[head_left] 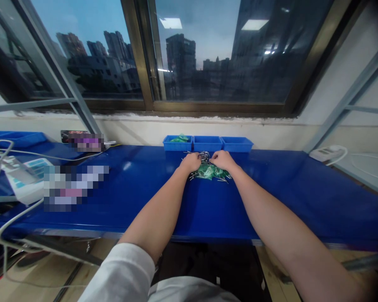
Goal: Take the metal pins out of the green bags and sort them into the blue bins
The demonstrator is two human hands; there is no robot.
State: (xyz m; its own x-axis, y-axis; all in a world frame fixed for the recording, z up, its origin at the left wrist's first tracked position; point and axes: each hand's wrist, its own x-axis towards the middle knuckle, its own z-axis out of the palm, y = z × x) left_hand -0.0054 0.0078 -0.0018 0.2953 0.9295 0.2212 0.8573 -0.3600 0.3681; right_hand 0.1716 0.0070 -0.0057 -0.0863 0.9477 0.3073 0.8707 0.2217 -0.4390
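Note:
A heap of thin, dark and shiny metal pins [204, 156], perhaps rivets or nails, lies on the blue table in front of me. Crumpled green plastic bags [208, 171] are mixed in with it, and loose pins stick out around the edges. My left hand [192, 162] rests at the heap's left side with its fingers curled in. At the right side my right hand [223, 160] has thumb and fingers drawn together toward the pins. Whatever either hand holds is too small or hidden to make out.
Behind the heap stand three joined blue bins [207, 143], the left one holding green plastic [180, 138]. A white device [30, 178] with cables sits at left, near blurred-out items. A power strip [326, 154] lies at right. Another blue tray [19, 138] is far left.

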